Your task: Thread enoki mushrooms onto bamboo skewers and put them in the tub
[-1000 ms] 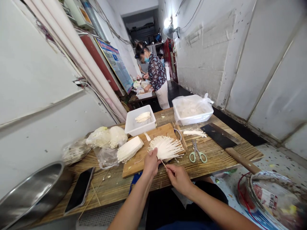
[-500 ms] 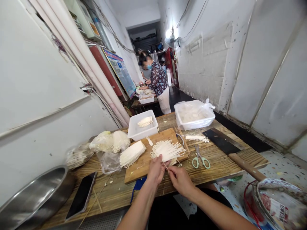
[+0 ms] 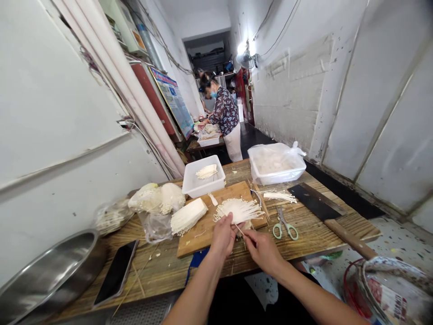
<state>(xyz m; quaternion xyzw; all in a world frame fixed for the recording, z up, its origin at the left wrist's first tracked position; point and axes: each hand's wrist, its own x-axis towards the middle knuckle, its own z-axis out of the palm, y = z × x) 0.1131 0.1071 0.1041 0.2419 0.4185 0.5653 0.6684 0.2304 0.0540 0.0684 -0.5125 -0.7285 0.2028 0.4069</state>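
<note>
**A:** What are the two hands doing above the board?

**B:** The left hand (image 3: 223, 237) has its fingers (image 3: 225, 225) closed around the base of a fan of enoki mushrooms (image 3: 238, 211). This fan is at the right part of the wooden cutting board (image 3: 199, 243), but I cannot tell if it touches the board. I think the grip is there to keep the thin stems spread.

**A:** And the right hand?

**B:** The right hand (image 3: 264, 252) has its fingers (image 3: 252, 237) pressed together on a thin wooden skewer (image 3: 238, 229), and the tip points at the fan. I cannot tell if the tip is inside the stems.

**A:** Why do the other things lie where they lie?

**B:** It seems they are arranged for short reaches. A thick block of enoki (image 3: 188, 216) lies on the board, just beside the left hand. A white plastic tray (image 3: 203, 192) with a small bunch of enoki (image 3: 207, 171) stands just behind the board. A bundle of skewers (image 3: 260, 203) lies beside the board's far corner. The green-handled scissors (image 3: 286, 230) and the cleaver (image 3: 316, 198) rest on the right side of the bench (image 3: 152, 275), apart from the hands, perhaps so the blades stay out of the way.
</note>
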